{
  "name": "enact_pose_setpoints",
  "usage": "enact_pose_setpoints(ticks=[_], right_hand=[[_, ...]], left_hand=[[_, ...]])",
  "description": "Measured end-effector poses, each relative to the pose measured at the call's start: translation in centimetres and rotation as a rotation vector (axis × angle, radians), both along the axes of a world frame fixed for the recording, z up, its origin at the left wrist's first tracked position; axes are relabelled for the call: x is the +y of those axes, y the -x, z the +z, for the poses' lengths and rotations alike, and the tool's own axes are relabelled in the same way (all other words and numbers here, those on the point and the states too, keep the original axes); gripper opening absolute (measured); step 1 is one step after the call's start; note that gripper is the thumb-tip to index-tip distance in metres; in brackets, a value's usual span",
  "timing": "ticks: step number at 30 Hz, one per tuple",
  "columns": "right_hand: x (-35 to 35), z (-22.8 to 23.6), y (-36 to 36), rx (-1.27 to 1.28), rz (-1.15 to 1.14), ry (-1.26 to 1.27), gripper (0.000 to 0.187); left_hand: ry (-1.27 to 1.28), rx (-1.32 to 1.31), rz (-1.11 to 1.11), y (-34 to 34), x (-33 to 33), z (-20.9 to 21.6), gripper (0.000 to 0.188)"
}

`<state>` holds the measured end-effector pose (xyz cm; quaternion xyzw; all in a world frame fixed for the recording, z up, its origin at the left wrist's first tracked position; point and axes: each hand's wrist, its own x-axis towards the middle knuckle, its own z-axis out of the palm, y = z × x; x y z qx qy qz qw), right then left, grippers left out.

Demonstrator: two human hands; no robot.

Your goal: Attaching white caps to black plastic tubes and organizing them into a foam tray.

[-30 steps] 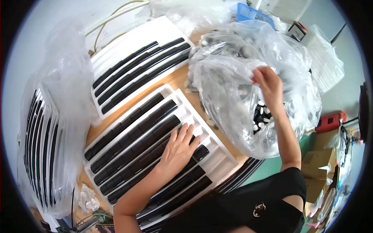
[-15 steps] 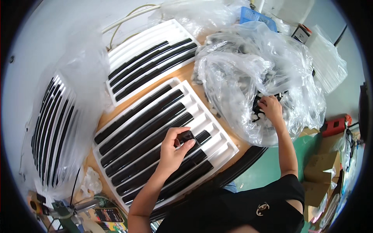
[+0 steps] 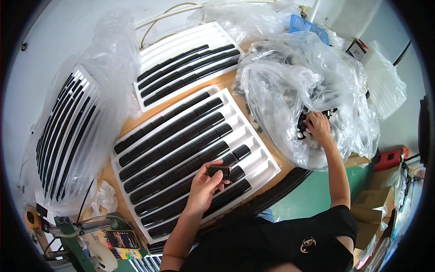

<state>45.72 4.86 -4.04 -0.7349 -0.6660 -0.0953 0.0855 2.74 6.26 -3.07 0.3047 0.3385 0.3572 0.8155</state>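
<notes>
My left hand point(image 3: 202, 190) is closed around a small black glossy rectangular piece point(image 3: 220, 172), held between thumb and fingers above a white slotted tray point(image 3: 267, 164). Rows of similar black pieces point(image 3: 181, 154) lie in the tray's slots, and one black piece point(image 3: 242, 152) sits near the right end of its row. At the right, my right hand point(image 3: 321, 128) reaches into the opening of a large clear plastic bag point(image 3: 276, 95). Its bent fingers are among small black and white pieces point(image 3: 302, 128); the fingertips are partly hidden, so what they grip cannot be made out.
Behind stands another white tray point(image 3: 181, 34), partly filled with black pieces. A plastic-wrapped tray point(image 3: 68, 136) leans at the left. A blue basket point(image 3: 308, 28) is at the back, a phone point(image 3: 122, 240) at lower left, and cardboard boxes point(image 3: 374, 201) at lower right.
My left hand has come slightly nearer to me over the tray, and the piece in it has turned. The right hand stays in the bag. The whole view has shifted a little.
</notes>
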Motion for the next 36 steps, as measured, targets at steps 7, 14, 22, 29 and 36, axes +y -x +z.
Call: enact_pose_setpoints(ticks=[7, 14, 22, 29, 36], right_hand=[[-1.7, 0.5, 1.2, 0.496, -0.209, -0.532, 0.011], [-2.3, 7.4, 15.9, 1.473, 0.132, 0.315, 0.013], [-0.9, 6.8, 23.1, 1.163, 0.408, 0.411, 0.019], [-0.7, 7.2, 24.4, 1.573, 0.410, 0.353, 0.029], [-1.0, 6.9, 24.5, 1.723, 0.362, 0.412, 0.029]], left_hand=[[0.052, -0.015, 0.009, 0.0, -1.0, -0.1, 0.031], [-0.142, 0.002, -0.054, -0.7, -1.5, 0.0, 0.032], [-0.184, 0.088, -0.038, -0.5, -2.5, 1.0, 0.032], [-0.214, 0.082, 0.143, -0.4, -2.7, 1.2, 0.030], [-0.341, 0.112, 0.152, -0.6, -3.0, 2.3, 0.026]])
